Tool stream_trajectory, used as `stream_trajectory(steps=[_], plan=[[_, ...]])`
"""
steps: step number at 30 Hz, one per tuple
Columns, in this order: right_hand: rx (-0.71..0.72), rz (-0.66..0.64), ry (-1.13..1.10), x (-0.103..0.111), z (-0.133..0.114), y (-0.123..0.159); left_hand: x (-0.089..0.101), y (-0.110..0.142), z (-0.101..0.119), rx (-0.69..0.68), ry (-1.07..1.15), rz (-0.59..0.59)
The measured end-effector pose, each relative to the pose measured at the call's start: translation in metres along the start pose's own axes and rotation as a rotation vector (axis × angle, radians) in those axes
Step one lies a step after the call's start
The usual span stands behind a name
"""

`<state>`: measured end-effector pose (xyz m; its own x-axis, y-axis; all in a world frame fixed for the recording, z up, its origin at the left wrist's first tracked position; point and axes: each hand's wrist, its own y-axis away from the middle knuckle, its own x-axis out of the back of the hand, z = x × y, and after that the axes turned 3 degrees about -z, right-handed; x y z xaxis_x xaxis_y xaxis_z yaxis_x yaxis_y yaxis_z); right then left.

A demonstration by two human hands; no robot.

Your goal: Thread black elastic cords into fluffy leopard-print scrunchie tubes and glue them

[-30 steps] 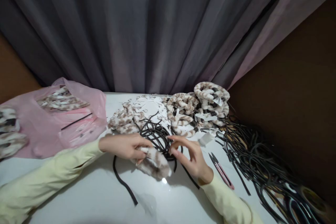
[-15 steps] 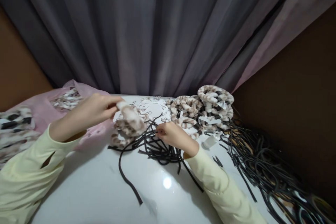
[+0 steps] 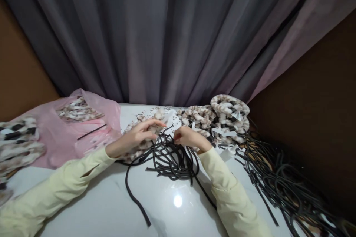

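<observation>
My left hand (image 3: 139, 136) reaches over a pile of fluffy brown-and-white rings (image 3: 135, 152), thumb and fingers apart. No held thing shows in it. Facing it, my right hand (image 3: 191, 137) is closed, its fingers curled above a tangle of black cords (image 3: 172, 163); what they pinch is hidden. One longer cord end trails toward me across the white table (image 3: 102, 200). Beyond both hands, small dark wire-like bits lie scattered around a white piece (image 3: 172, 117).
More fluffy rings (image 3: 229, 109) with white tags are stacked at back right, near a small white bottle (image 3: 228, 153). A large heap of black cords (image 3: 280, 177) covers the right side. A pink plastic bag (image 3: 59, 146) holding fluffy pieces lies left, before a grey curtain (image 3: 144, 37).
My left hand has moved right and let go of a fluffy ring, which now lies among the pile. My right hand stays over the cords, shifted slightly right. A thin black strip now shows on the bag.
</observation>
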<state>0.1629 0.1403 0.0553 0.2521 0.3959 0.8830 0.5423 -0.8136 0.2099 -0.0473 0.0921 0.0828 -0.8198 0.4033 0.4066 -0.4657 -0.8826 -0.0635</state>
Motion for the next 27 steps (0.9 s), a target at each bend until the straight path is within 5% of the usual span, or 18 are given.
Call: stream_trajectory(steps=[7, 12, 18, 23, 27], plan=[[0.2, 0.061, -0.161, 0.022, -0.027, 0.022, -0.027, -0.012, -0.037, -0.209, -0.385, 0.097], [0.251, 0.186, -0.186, 0.022, -0.036, 0.032, -0.023, -0.005, -0.027, -0.285, -0.484, 0.062], [0.248, 0.183, -0.262, 0.028, -0.033, 0.039, -0.012, -0.001, -0.016, -0.207, -0.486, -0.009], [0.215, 0.426, -0.815, 0.053, -0.026, 0.059, 0.009, 0.002, -0.002, -0.137, -0.437, -0.211], [0.259, 0.654, -1.229, 0.072, -0.016, 0.075, 0.026, 0.004, 0.01, -0.057, -0.35, -0.112]])
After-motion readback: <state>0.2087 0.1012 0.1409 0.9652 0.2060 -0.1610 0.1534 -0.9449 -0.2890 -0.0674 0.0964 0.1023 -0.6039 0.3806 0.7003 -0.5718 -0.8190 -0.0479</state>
